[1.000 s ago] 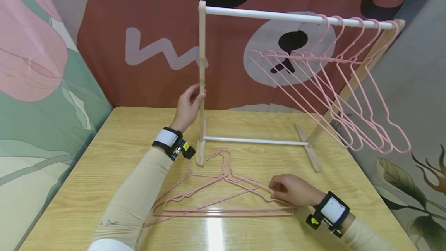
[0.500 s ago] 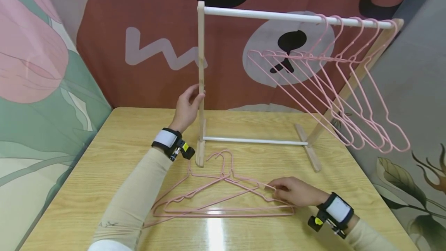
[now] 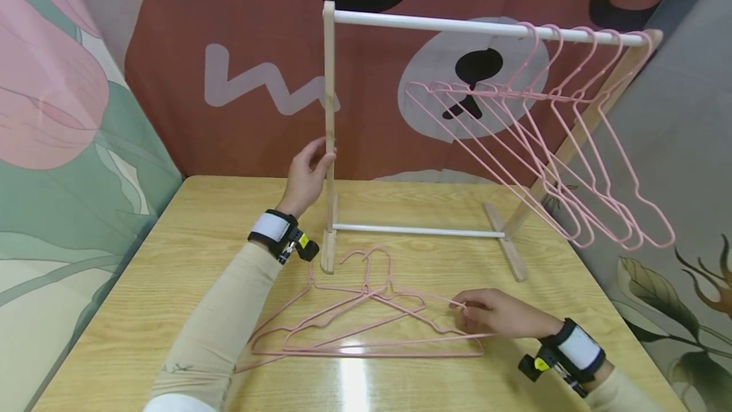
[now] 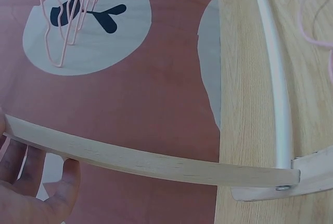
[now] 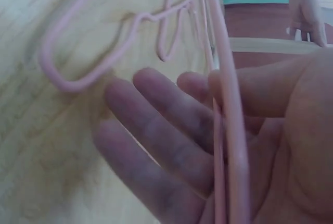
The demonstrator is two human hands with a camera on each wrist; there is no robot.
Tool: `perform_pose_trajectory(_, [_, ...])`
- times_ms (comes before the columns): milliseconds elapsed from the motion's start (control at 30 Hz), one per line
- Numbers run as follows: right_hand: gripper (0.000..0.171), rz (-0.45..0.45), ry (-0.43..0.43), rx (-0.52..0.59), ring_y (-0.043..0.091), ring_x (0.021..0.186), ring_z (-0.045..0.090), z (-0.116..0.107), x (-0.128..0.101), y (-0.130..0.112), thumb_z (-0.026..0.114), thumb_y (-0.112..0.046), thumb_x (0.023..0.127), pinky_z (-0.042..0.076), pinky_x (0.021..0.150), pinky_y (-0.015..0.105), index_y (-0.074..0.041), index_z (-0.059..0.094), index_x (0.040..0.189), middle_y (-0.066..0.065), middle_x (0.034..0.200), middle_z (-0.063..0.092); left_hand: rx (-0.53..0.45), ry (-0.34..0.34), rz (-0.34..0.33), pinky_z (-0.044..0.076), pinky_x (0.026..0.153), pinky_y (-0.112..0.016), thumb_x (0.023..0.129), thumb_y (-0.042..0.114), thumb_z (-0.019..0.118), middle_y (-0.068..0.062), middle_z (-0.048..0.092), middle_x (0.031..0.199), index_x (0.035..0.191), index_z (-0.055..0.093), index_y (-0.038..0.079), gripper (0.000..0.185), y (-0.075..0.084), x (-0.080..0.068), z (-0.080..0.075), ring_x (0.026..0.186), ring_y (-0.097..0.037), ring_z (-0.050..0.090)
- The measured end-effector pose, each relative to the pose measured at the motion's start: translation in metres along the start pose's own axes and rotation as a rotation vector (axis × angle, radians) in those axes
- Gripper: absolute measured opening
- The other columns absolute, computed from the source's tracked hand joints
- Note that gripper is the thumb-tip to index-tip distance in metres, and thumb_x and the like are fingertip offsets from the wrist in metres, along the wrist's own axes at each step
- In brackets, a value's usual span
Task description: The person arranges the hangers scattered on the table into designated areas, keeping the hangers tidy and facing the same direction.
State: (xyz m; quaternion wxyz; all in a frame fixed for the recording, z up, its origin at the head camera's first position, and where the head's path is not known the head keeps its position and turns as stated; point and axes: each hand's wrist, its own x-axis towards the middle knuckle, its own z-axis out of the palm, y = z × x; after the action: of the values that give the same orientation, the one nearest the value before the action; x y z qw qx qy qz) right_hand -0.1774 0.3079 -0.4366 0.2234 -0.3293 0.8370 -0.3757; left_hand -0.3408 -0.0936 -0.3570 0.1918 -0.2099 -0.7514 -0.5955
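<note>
In the head view my left hand [image 3: 305, 173] holds the left wooden post [image 3: 330, 94] of a clothes rack partway up. The left wrist view shows the fingers [image 4: 65, 187] of that hand at the post [image 4: 130, 159]. My right hand [image 3: 503, 313] pinches the right shoulder of a pink clothes hanger [image 3: 434, 298] low over the table. From the right wrist the thumb meets the hanger [image 5: 234, 125], while several fingers [image 5: 156, 135] stay spread. Other pink hangers [image 3: 377, 355] lie overlapping beneath it. Several more hangers [image 3: 618, 145] hang at the right end of the rack's white rail [image 3: 423, 21].
The rack stands at the back of the wooden table [image 3: 200, 227]. Its lower white bar [image 3: 417, 231] runs between two wooden feet, the right foot [image 3: 511, 259] being near the table's right side. A printed cloth [image 3: 229, 145] hangs behind.
My right hand has moved a little to the right, drawing the pinched hanger with it across the other hangers. My left hand stays on the post.
</note>
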Motion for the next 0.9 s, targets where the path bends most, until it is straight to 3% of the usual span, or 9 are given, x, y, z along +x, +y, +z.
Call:
perform_pose_trajectory(167, [0.034, 0.030, -0.045, 0.071, 0.019, 0.085, 0.069, -0.008, -0.007, -0.011, 0.046, -0.009, 0.109, 0.058, 0.065, 0.031, 0.010, 0.053, 0.136, 0.014, 0.106, 0.070, 0.001, -0.004, -0.005, 0.053, 0.092, -0.044, 0.105, 0.014, 0.057, -0.023, 0.065, 0.124, 0.138, 0.058, -0.001, 0.036, 0.000, -0.001, 0.001, 0.111, -0.030, 0.061])
perform_pose_trajectory(400, [0.034, 0.075, -0.116, 0.218, 0.024, 0.075, 0.072, -0.020, -0.016, -0.024, 0.044, -0.011, 0.110, 0.061, 0.060, 0.039, 0.004, 0.048, 0.140, 0.019, 0.112, 0.071, -0.010, 0.005, -0.003, 0.052, 0.094, -0.047, 0.105, 0.013, 0.057, -0.023, 0.065, 0.124, 0.139, 0.057, -0.002, 0.037, 0.000, -0.001, 0.001, 0.113, -0.033, 0.061])
perform_pose_trajectory(633, [0.033, 0.001, -0.173, 0.343, 0.038, 0.075, 0.073, -0.028, -0.023, -0.031, 0.042, -0.005, 0.110, 0.060, 0.060, 0.047, 0.006, 0.042, 0.141, 0.028, 0.112, 0.068, 0.001, -0.013, -0.021, 0.051, 0.094, -0.050, 0.105, 0.002, 0.054, -0.033, 0.061, 0.125, 0.137, 0.054, -0.012, 0.035, 0.042, -0.012, -0.002, 0.114, -0.042, 0.059])
perform_pose_trajectory(900, [0.032, -0.038, -0.164, 0.291, 0.030, 0.077, 0.074, -0.033, -0.027, -0.040, 0.042, -0.003, 0.109, 0.061, 0.060, 0.045, 0.002, 0.043, 0.141, 0.010, 0.112, 0.074, 0.001, -0.007, -0.015, 0.050, 0.096, -0.051, 0.105, 0.002, 0.053, -0.033, 0.061, 0.124, 0.136, 0.054, -0.012, 0.034, 0.041, -0.011, -0.002, 0.114, -0.041, 0.059])
